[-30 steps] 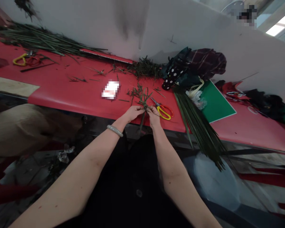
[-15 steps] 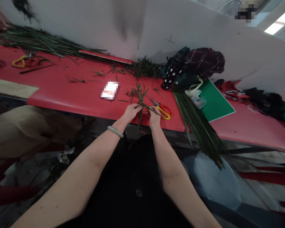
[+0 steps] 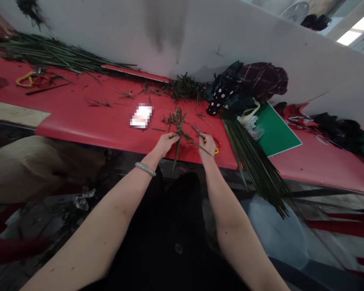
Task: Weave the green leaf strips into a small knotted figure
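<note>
My left hand (image 3: 167, 144) pinches the base of a knotted piece woven from green leaf strips (image 3: 178, 124), just above the table's front edge. Loose strip ends trail from it, one down toward me and one slanting right past my other hand. My right hand (image 3: 206, 145) is closed over the scissors (image 3: 216, 150), which have red and yellow handles. Its fingers hide most of the handles, while the metal blades point up and left toward the woven piece.
Long leaves (image 3: 251, 161) overhang the red table (image 3: 109, 125) at right, beside a green board (image 3: 276, 129). Behind lie leaf scraps (image 3: 186, 87), a flowered black item (image 3: 220, 99) and plaid cloth (image 3: 263, 79). Another pair of scissors (image 3: 26, 79) lies left, near a person's clothed body (image 3: 42, 169).
My right hand has let go of the leaf strip and moved right onto the scissors. My left hand keeps its pinch on the woven piece and has shifted only slightly.
</note>
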Available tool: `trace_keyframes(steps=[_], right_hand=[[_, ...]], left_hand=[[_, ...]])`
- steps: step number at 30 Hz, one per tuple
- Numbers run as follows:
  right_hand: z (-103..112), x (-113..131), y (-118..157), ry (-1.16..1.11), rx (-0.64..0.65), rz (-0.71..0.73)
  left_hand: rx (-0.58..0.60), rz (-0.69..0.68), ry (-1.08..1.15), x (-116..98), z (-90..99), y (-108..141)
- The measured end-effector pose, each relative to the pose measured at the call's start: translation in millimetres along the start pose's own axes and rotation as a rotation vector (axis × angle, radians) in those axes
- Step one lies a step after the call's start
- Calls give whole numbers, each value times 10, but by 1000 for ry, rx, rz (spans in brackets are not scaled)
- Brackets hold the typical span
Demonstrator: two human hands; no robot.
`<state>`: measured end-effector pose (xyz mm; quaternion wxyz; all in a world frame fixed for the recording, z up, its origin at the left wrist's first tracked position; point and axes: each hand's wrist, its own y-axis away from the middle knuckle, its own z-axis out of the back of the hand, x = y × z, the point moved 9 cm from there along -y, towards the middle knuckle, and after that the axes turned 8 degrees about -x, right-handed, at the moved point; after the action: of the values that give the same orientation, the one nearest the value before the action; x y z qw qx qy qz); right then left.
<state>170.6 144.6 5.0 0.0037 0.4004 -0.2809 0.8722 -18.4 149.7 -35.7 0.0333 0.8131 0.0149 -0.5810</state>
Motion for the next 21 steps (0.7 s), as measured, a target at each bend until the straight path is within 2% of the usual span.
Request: trace_keyframes(steps=[2,4,6,9,12,17,19,21], right_hand=[[81,-119,-99,282,108,64],[122,-292,-147,475,243,60],[149,-402,-161,576,327,58],[161,-433,-171,589,345,60],[191,-500,-186,410,319,-65],[438,-685,-230,-207,128,-457],[515,-609,-272,-416,61,-482],[525,-460,-306,-536,49,-441]], left_hand=[[5,-1,-14,-7,-3,10],[9,3,-20,-3,-3,12],[14,4,-21,3,-6,13],[21,-7,-34,2,-7,15],[16,-8,-50,-2,2,18],[-3,-19,-54,-33,20,14],[-7,-21,-44,-38,21,10],[-3,-17,-27,-33,19,7]])
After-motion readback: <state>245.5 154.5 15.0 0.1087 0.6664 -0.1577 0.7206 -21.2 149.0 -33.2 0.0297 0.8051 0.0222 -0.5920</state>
